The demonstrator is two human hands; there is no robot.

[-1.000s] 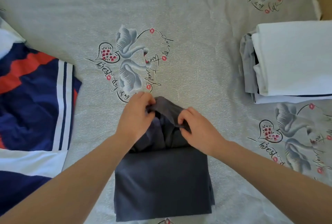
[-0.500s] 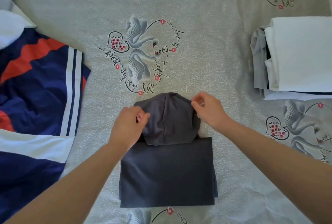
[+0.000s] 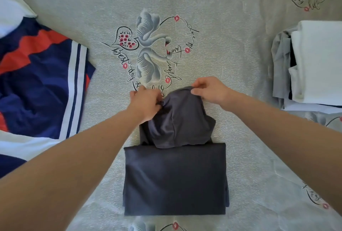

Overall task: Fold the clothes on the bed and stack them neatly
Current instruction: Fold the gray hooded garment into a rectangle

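Both hands have shifted along the hood's rim since half a second ago. At left lies a navy, red and white striped garment [image 3: 42,82]. Left hand [image 3: 146,104] and right hand [image 3: 211,92] pinch the dark grey hoodie [image 3: 175,175], folded mid-bedsheet [image 3: 231,55]. At right sits a stack of folded clothes [image 3: 314,64].

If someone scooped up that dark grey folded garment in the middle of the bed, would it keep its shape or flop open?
The dark grey garment would probably flop: its hood end already sags and wrinkles where both hands pinch it. It looks like soft, light knit, so the folds would likely slip apart unless supported from underneath. It seems unlikely to slide on the textured bedsheet.
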